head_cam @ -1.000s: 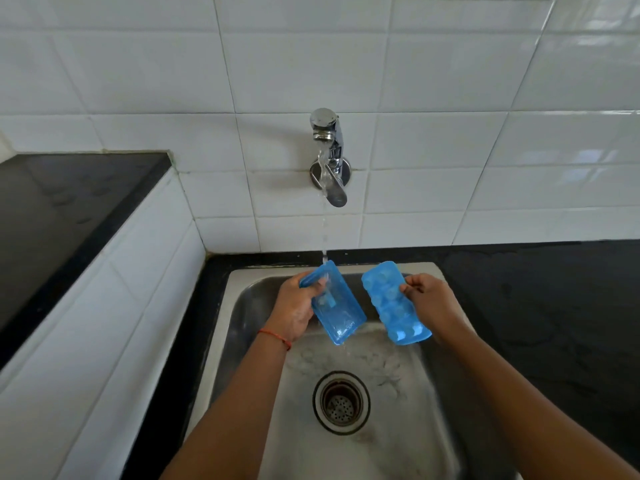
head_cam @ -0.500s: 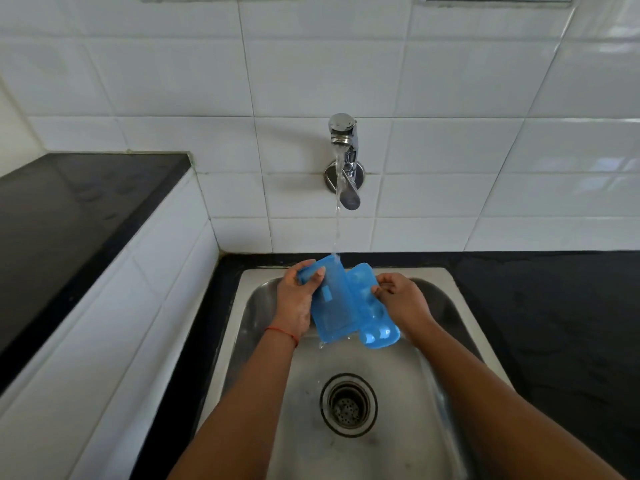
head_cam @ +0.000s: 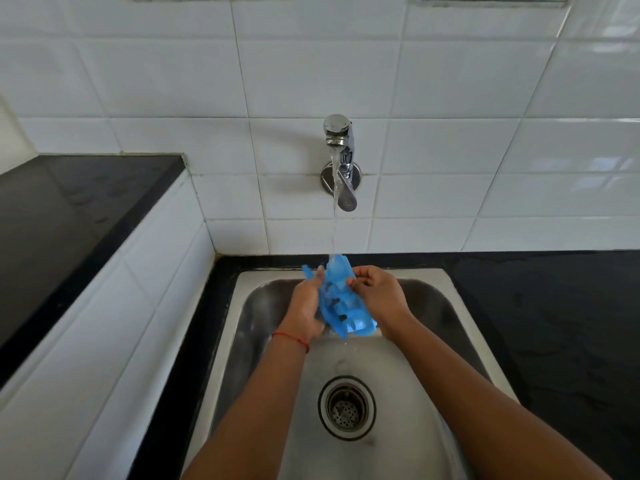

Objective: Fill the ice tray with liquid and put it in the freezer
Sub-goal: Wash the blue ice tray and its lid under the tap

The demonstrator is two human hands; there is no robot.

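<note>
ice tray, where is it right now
Head view, centre: the blue ice tray is held between the left hand and the right hand, above the back of the sink, under water running from the tap.

Soft, even daylight, moderately bright, pale rectangular glare on the glossy wall tiles [head_cam: 595,181] at far right, dull sheen on the dark worktop [head_cam: 69,209] at left, faint shadow beside the tap [head_cam: 341,161], motion blur on the left hand [head_cam: 304,310] and ice tray [head_cam: 341,299], tile lines bowing toward the edges.
</note>
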